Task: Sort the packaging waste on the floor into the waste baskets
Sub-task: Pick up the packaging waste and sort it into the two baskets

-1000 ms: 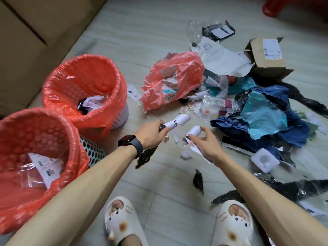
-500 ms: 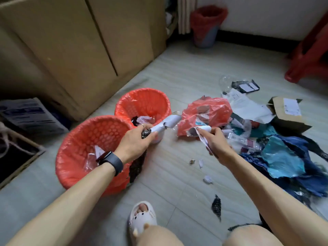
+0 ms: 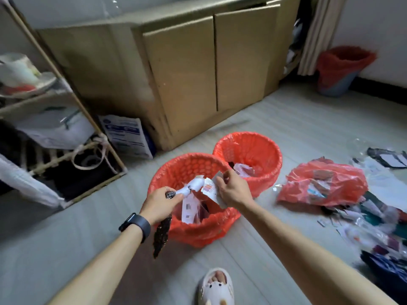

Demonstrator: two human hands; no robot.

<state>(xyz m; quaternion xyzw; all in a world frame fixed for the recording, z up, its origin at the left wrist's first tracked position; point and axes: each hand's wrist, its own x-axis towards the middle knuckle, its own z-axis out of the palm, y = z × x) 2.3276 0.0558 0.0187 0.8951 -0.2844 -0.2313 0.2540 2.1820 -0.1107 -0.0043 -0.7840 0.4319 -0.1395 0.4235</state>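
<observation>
The left hand (image 3: 160,204) grips a crumpled white paper roll (image 3: 192,186) in its curled fingers, and a black glittery strip (image 3: 161,233) hangs from the same fist, down past the wrist and its dark smartwatch (image 3: 137,223). The right hand (image 3: 233,190) pinches a torn printed paper (image 3: 209,190) between thumb and fingers. The two scraps almost meet in the gap between the hands.

Both hands are above the near waste basket (image 3: 167,172), which is lined with a red bag. Below the hands a clear wrapper with a white label (image 3: 189,208) lies inside it. Just beyond the right hand is the far waste basket (image 3: 273,155), touching the near one, with crumpled plastic (image 3: 242,169) in it.

To the right of the right hand a red plastic bag (image 3: 321,183) lies on the floor (image 3: 286,119). Farther right is a blurred heap of packaging waste (image 3: 374,227).

Beyond both baskets a big cardboard box (image 3: 198,73) blocks the way. A white printed sack (image 3: 127,137) leans beside it, ahead of the left hand. Left of the left hand is a wire shelf rack (image 3: 55,106). Far beyond the right hand a third red-lined bin (image 3: 339,71) stands by the wall. Below the arms a white slipper (image 3: 217,289) shows.
</observation>
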